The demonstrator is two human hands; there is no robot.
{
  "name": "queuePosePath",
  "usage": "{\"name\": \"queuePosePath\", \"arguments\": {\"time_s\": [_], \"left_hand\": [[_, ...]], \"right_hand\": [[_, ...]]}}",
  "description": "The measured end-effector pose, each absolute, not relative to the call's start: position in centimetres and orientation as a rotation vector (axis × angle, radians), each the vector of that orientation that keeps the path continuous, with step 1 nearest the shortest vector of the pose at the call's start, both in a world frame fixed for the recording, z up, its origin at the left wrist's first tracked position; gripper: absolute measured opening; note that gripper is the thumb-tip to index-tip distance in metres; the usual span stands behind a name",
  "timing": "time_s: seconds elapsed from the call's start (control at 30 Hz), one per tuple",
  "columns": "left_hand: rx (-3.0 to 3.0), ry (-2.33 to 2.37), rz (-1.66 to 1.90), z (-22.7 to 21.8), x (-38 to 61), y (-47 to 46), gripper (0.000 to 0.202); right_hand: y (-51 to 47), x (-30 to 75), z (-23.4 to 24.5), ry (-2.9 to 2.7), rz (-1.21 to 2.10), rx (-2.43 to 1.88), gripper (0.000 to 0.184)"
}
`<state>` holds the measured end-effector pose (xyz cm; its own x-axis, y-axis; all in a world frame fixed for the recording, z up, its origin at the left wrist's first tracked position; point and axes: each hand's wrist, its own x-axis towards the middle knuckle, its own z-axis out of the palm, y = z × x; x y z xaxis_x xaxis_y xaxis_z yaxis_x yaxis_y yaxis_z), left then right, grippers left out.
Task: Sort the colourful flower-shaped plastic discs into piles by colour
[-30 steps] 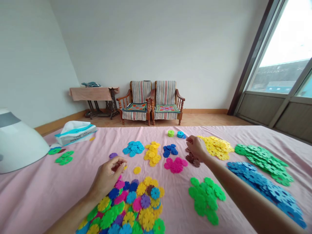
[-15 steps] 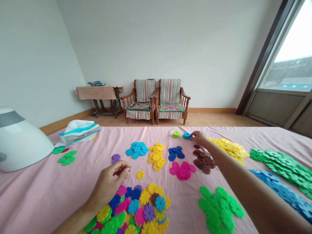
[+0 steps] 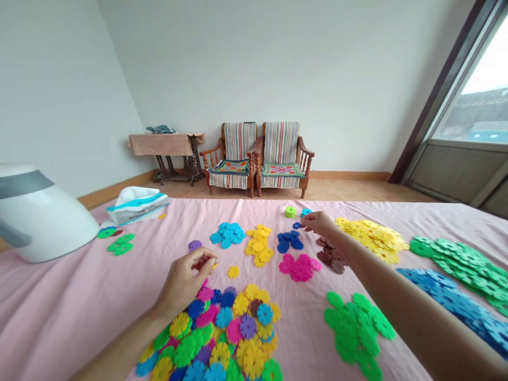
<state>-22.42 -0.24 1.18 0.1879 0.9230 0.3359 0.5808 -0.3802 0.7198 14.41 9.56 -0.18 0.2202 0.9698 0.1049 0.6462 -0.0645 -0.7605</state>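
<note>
My right hand [image 3: 319, 224] reaches to the far side of the pink cloth, its fingertips pinching a dark blue notched plastic disc [image 3: 297, 225]. Just behind the fingers is a light blue stack of discs [image 3: 306, 212], partly hidden, with a lime green stack [image 3: 290, 212] to its left. My left hand [image 3: 188, 278] hovers beside the mixed disc pile [image 3: 234, 328], thumb and fingers curled together. A yellow sliver shows at its thumb tip; whether the hand grips it, I cannot tell. Right of that hand lies a single yellow disc [image 3: 233, 272].
Sorted heaps include light blue [image 3: 227, 234], yellow [image 3: 260, 246], dark blue [image 3: 289, 242], pink [image 3: 300, 267], brown [image 3: 332, 255] and green [image 3: 357, 328] discs. Larger heaps lie right, beyond my right forearm. A white kettle-like vessel [image 3: 51, 222] and tissue pack [image 3: 138, 205] stand left.
My right hand has drawn left and slightly nearer, away from the light blue stack, with the dark blue disc at its fingertips. My left hand has barely moved. The view has shifted slightly.
</note>
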Motion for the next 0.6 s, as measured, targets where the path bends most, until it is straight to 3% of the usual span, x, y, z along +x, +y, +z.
{"name": "queuePosePath", "arguments": {"time_s": [0.6], "left_hand": [[1.89,1.368,1.252,0.8,-23.9,0.2,0.016]], "right_hand": [[-4.1,-3.3,2.6,-2.284,0.617,-1.11,0.024]]}}
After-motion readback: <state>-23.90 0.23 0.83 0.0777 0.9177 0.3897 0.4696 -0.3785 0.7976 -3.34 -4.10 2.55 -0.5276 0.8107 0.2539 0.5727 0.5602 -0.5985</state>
